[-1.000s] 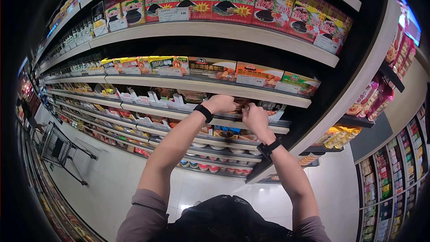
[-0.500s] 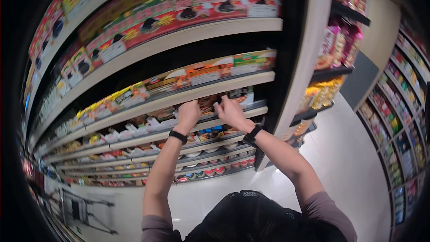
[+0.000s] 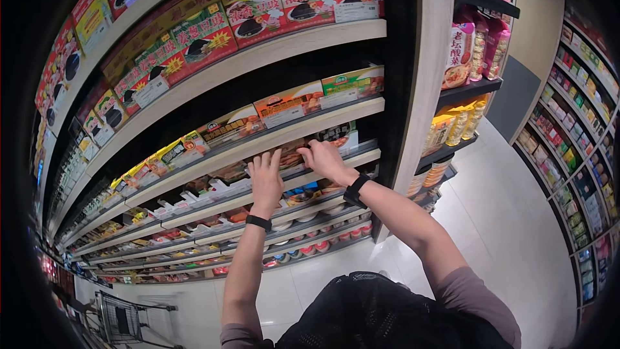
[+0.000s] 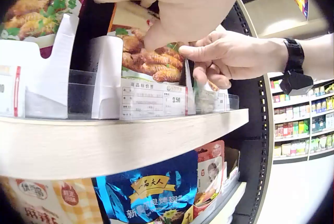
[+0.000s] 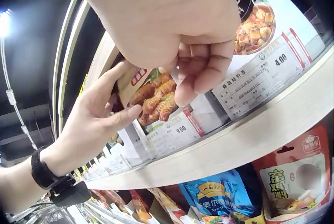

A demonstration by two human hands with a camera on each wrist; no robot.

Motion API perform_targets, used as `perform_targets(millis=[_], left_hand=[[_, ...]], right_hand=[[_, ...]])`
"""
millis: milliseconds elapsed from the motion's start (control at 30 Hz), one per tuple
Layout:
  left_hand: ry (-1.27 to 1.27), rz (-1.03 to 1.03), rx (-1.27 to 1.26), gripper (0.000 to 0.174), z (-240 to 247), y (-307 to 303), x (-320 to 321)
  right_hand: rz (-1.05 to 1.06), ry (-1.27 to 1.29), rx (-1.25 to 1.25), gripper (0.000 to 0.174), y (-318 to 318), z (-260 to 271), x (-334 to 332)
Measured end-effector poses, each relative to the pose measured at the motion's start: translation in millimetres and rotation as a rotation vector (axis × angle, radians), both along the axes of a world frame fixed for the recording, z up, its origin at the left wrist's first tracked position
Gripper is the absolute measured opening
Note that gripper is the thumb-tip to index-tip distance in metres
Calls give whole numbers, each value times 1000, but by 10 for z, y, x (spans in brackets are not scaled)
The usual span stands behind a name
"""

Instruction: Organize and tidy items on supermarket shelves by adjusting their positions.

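A seasoning packet (image 4: 156,62) with roasted chicken wings pictured on its front stands in a white display carton (image 4: 108,78) on the shelf. My left hand (image 3: 266,181) reaches over its front with fingers extended; in the right wrist view, the left hand's thumb (image 5: 128,115) lies against the picture. My right hand (image 3: 326,160) is at the packet's right edge, thumb and curled fingers pinching there in the left wrist view. Behind the price label (image 4: 151,98) reading 9.50, the packet's lower part is hidden. A tofu-picture packet (image 5: 255,28) stands right of it.
Curry boxes (image 3: 287,105) line the shelf above, with red boxes (image 3: 252,13) higher up. A blue pouch (image 4: 151,187) sits on the shelf below. The shelf unit's end panel (image 3: 426,71) rises at the right. A shopping cart (image 3: 123,317) stands at the lower left.
The head view has turned rightward, so the shelves appear shifted left. My left hand's fingers have gone from curled to extended across the packet. The right hand stays at the packet's right side.
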State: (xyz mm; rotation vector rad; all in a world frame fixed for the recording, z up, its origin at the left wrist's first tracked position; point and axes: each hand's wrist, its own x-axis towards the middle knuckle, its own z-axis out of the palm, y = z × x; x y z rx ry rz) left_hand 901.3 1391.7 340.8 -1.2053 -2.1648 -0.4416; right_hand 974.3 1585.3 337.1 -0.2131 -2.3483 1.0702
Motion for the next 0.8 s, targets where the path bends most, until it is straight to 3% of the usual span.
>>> perform_targets(millis=[133, 200, 233, 467, 533, 633, 800], left_hand=[[30, -28, 81, 59, -119, -120, 212], [-124, -64, 115, 64, -225, -210, 271], [-190, -83, 169, 66, -254, -228, 314], [-412, -119, 302, 70, -282, -329, 273], [-487, -122, 339, 68, -273, -302, 251], [-376, -51, 379, 64, -318, -228, 136], [-530, 18, 549, 54, -311, -56, -1]], right_hand=[[-48, -18, 140, 42, 10, -8, -16], [-33, -18, 170, 43, 36, -2, -5], [54, -85, 86, 42, 57, 61, 29], [89, -61, -8, 42, 19, 118, 191], [7, 67, -46, 31, -12, 72, 281], [-148, 290, -78, 26, 75, -178, 394], [-521, 401, -58, 29, 151, -105, 676]])
